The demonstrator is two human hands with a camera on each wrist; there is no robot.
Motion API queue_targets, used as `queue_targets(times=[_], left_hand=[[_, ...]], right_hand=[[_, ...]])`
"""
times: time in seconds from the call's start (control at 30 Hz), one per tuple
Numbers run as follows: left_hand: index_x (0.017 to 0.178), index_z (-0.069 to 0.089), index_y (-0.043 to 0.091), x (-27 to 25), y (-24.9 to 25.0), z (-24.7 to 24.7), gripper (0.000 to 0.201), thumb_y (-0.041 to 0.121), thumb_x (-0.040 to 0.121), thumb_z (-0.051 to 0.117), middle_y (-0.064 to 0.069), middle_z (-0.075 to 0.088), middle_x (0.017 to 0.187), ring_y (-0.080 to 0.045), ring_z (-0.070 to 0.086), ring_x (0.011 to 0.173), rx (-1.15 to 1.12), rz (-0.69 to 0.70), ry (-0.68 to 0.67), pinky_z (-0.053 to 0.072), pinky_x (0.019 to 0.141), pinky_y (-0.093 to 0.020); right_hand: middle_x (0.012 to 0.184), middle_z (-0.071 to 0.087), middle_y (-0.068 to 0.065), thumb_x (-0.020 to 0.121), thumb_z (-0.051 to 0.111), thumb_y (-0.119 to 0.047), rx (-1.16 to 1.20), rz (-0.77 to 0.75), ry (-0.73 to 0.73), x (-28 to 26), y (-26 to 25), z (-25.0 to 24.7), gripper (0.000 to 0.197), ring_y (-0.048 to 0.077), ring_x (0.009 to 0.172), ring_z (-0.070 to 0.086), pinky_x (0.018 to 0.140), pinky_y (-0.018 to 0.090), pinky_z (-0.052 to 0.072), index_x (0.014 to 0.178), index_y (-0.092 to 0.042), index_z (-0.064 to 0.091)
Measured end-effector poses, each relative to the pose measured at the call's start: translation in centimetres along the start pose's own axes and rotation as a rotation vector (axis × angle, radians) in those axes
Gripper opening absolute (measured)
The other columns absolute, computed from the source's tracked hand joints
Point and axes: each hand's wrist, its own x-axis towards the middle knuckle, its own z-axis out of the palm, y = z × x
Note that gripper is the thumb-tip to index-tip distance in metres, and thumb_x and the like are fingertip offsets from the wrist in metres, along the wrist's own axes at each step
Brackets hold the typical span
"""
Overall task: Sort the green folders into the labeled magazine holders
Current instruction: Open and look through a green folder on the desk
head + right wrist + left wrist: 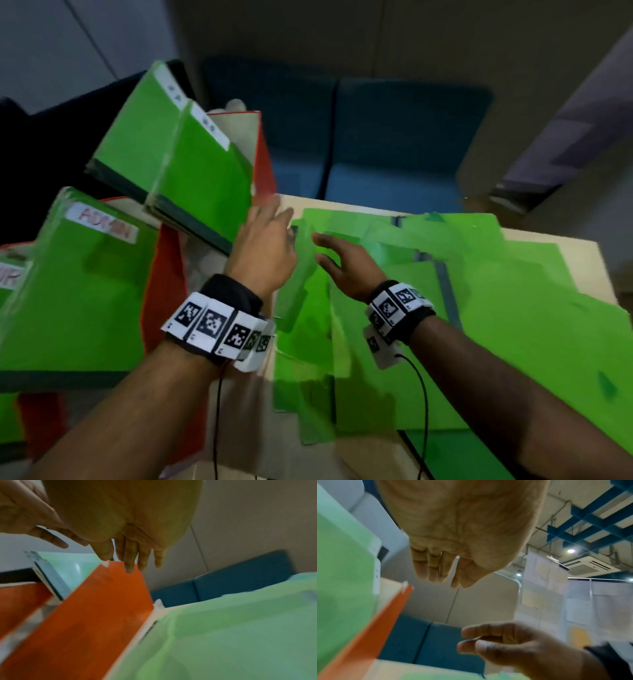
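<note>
Several green folders (479,291) lie overlapping on the pale table (582,253); the right wrist view shows this pile (231,635) blurred. At the left, orange magazine holders (164,274) hold upright green folders with white labels (191,164), one label in red letters (102,222). My left hand (270,236) hovers beside the far holder's folders with straight fingers (435,568) and an empty palm. My right hand (335,260) floats over the pile's left edge, fingers (135,557) spread and holding nothing. A blurred green folder edge (294,284) lies between my hands.
A blue sofa (394,144) stands behind the table. The orange holder wall (102,608) sits just left of the pile. Wrist cables (424,404) trail over the folders toward me. Partition walls (488,601) rise behind the sofa.
</note>
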Motion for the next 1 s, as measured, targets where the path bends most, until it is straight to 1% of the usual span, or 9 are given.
queue_targets(times=[0.13,0.27,0.43,0.5,0.6,0.7,0.8,0.93,1.0], left_hand=[[0.135,0.052,0.006,-1.7,3.7,6.2,0.043,0.01,0.092,0.053,-0.014,0.035,0.153,-0.033,0.041,0.131,-0.061,0.146,-0.214,0.031,0.112,-0.038],[0.141,0.047,0.017,-4.3,6.5,11.4,0.047,0.014,0.095,0.052,-0.002,0.036,0.153,-0.022,0.038,0.136,-0.077,0.276,-0.383,0.032,0.113,-0.033],[0.149,0.03,0.023,-8.4,9.8,16.3,0.062,0.03,0.094,0.058,-0.001,0.019,0.16,-0.021,0.019,0.145,-0.043,0.358,-0.649,0.02,0.118,-0.033],[0.153,0.018,0.021,-10.7,10.9,18.2,0.083,0.045,0.088,0.063,-0.001,0.004,0.162,-0.021,0.008,0.148,0.026,0.395,-0.734,0.014,0.12,-0.038],[0.154,-0.002,0.015,-13.2,12.0,20.5,0.112,0.057,0.078,0.069,-0.005,-0.019,0.159,-0.021,-0.011,0.148,0.183,0.439,-0.849,0.01,0.117,-0.058],[0.152,-0.013,0.011,-14.6,12.2,21.4,0.11,0.034,0.083,0.07,-0.005,-0.034,0.151,-0.022,-0.019,0.146,0.276,0.403,-0.864,0.013,0.109,-0.071],[0.152,-0.015,0.01,-15.4,12.0,21.2,0.099,0.014,0.088,0.061,-0.006,-0.033,0.153,-0.023,-0.018,0.147,0.241,0.361,-0.858,0.016,0.108,-0.072],[0.153,-0.009,0.016,-16.0,11.5,19.9,0.099,0.04,0.089,0.063,-0.002,-0.029,0.156,-0.02,-0.018,0.146,0.116,0.342,-0.911,0.014,0.109,-0.071],[0.154,-0.003,0.021,-16.0,11.3,18.7,0.096,0.042,0.088,0.063,0.001,-0.023,0.158,-0.018,-0.015,0.147,0.064,0.35,-0.912,0.012,0.111,-0.069]], right_hand=[[0.127,0.063,0.007,0.096,0.055,-0.018,-0.165,0.141,-0.018,-6.3,6.1,-3.6,0.033,0.025,0.119,0.055,0.1,0.031,0.038,0.128,-0.013,0.059],[0.13,0.06,0.006,0.096,0.054,-0.018,-0.319,0.291,-0.142,-12.7,11.0,-5.7,0.033,0.024,0.121,0.053,0.102,0.033,0.038,0.128,-0.017,0.059],[0.154,0.03,0.004,0.09,0.06,-0.014,-0.44,0.379,-0.222,-19.9,14.7,-6.0,0.051,0.024,0.132,0.043,0.109,0.032,0.034,0.14,-0.019,0.046],[0.158,0.019,0.003,0.09,0.06,-0.018,-0.453,0.393,-0.214,-22.5,15.6,-5.9,0.059,0.025,0.134,0.04,0.11,0.033,0.034,0.145,-0.018,0.038],[0.161,0.009,0.0,0.09,0.062,-0.03,-0.437,0.388,-0.248,-25.6,16.1,-5.7,0.07,0.025,0.138,0.035,0.113,0.035,0.032,0.15,-0.02,0.027],[0.161,0.001,0.001,0.084,0.066,-0.045,-0.512,0.343,-0.342,-28.1,16.3,-5.4,0.088,0.025,0.142,0.027,0.115,0.035,0.026,0.152,-0.021,0.016],[0.161,-0.007,0.001,0.079,0.069,-0.05,-0.592,0.289,-0.403,-29.9,16.4,-4.9,0.101,0.022,0.145,0.015,0.119,0.039,0.017,0.153,-0.025,0.006],[0.161,-0.004,-0.002,0.085,0.065,-0.039,-0.587,0.254,-0.347,-30.6,16.0,-4.6,0.092,0.018,0.146,0.017,0.12,0.037,0.015,0.153,-0.024,0.005],[0.161,0.0,-0.002,0.087,0.063,-0.035,-0.538,0.227,-0.302,-30.6,15.7,-4.6,0.086,0.018,0.144,0.022,0.119,0.035,0.017,0.153,-0.022,0.009]])
